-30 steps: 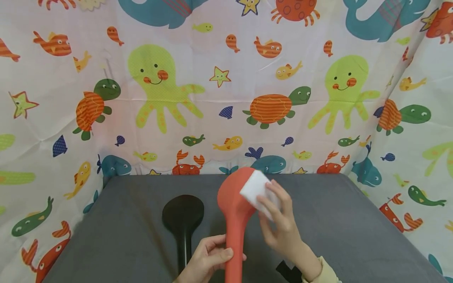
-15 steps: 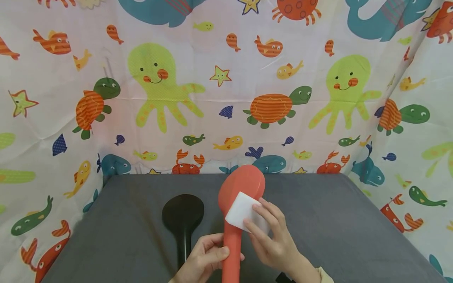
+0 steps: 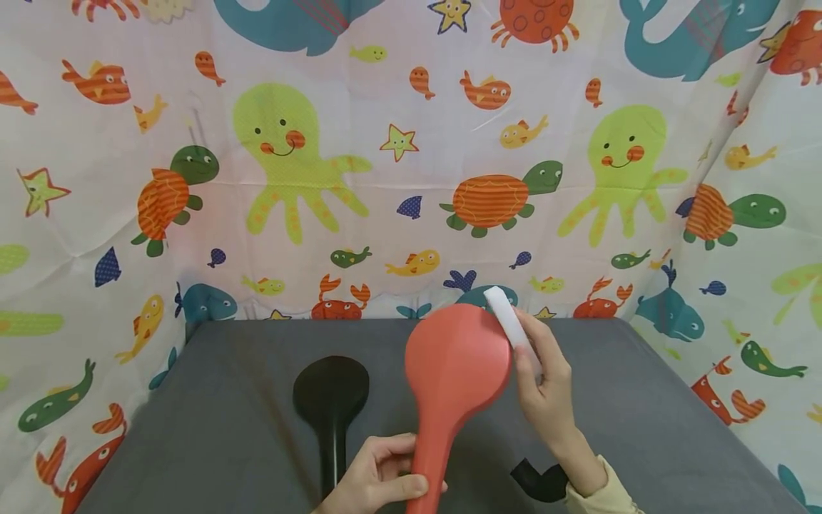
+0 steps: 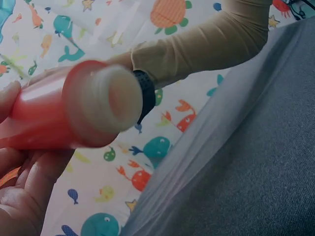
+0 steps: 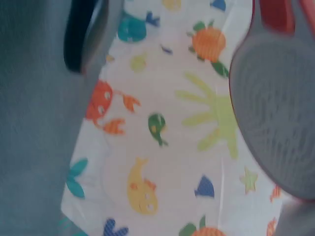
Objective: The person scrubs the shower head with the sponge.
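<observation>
My left hand [image 3: 379,480] grips the handle of a red handheld shower head [image 3: 452,357], held up above the table. In the left wrist view the handle's end shows a pale, ring-shaped connector [image 4: 120,98], blurred. The grey spray face [image 5: 278,108] of the shower head appears in the right wrist view, turned away from the head camera. My right hand [image 3: 549,389] pinches a white sponge block [image 3: 510,325] between thumb and fingers. The block lies edge-on along the upper right rim of the shower head.
A black shower head [image 3: 332,396] lies on the grey table [image 3: 218,421], left of the red one. Under my right wrist a black strap-like piece [image 3: 541,480] is visible. A patterned sea-animal curtain [image 3: 379,93] surrounds the table at the back and sides.
The sponge first went down from the red shower head's back towards its neck, then up to its right rim. The shower head has turned and tilted right, its back now broader in view.
</observation>
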A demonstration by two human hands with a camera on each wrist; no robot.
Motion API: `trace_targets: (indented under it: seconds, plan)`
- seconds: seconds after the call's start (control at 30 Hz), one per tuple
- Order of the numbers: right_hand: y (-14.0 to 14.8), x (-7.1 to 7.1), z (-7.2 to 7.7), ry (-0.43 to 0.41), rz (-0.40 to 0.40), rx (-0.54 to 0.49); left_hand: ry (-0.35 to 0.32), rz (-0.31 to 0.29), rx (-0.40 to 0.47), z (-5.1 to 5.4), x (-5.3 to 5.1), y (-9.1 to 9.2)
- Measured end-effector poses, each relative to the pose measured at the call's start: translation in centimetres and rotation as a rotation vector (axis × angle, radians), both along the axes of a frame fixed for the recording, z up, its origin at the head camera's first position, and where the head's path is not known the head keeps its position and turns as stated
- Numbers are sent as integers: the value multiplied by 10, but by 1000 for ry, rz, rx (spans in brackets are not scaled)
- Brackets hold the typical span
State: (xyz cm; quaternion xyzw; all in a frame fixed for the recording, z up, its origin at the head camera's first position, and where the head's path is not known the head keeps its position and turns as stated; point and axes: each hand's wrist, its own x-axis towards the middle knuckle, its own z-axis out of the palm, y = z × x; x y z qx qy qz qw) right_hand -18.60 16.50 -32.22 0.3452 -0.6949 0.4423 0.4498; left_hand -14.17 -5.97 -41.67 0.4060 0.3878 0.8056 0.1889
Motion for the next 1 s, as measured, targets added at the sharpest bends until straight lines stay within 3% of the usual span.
trace_targets:
  seconds: [0.13, 0.3, 0.43, 0.57, 0.8, 0.9, 1.0]
  plan:
    - [-7, 13, -11, 10, -46, 16, 5, 87, 4, -2, -1, 1]
    - [-12, 20, -37, 121, -73, 145, -21, 155, 5, -4, -2, -2]
    - [-12, 21, -36, 130, -76, 147, -13, 169, -26, -4, -1, -2]
    - [-3, 13, -19, 16, -44, 49, 36, 195, -95, -4, 0, -1]
    - [24, -8, -12, -308, -35, -33, 58, 300, -374, -5, 2, 0]
    - [29, -7, -14, -423, -65, -55, 84, 352, -404, -5, 1, 1]
    - [28, -1, -20, -466, -83, -75, 92, 416, -394, -3, 1, 2]
